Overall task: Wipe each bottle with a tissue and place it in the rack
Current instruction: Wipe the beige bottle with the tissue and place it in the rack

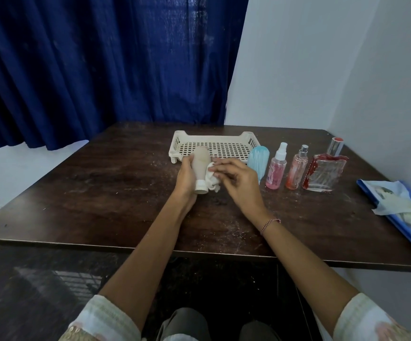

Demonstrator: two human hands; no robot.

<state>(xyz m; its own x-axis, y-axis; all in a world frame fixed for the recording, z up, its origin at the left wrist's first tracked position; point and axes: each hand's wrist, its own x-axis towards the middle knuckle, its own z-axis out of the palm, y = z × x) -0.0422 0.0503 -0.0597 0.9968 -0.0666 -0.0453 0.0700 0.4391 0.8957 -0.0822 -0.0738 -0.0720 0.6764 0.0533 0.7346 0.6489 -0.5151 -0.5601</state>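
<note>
My left hand (pixel 186 174) grips a beige bottle (pixel 200 163) with a white cap, cap end pointing toward me, above the dark table. My right hand (pixel 236 179) holds a crumpled white tissue (pixel 211 179) against the bottle's right side. Behind them lies a cream perforated rack (pixel 214 145) with nothing visible in it. To the right stand a light blue bottle (pixel 258 161), a pink spray bottle (pixel 276 168), a slim orange-pink spray bottle (pixel 297 169) and a square glass perfume bottle (pixel 326 168) with a red top.
A blue tissue packet (pixel 403 210) with loose white tissues lies at the table's right edge. A dark blue curtain (pixel 101 70) hangs behind the table; white walls stand at the right. The dark wooden table (pixel 101 193) is dusty in front.
</note>
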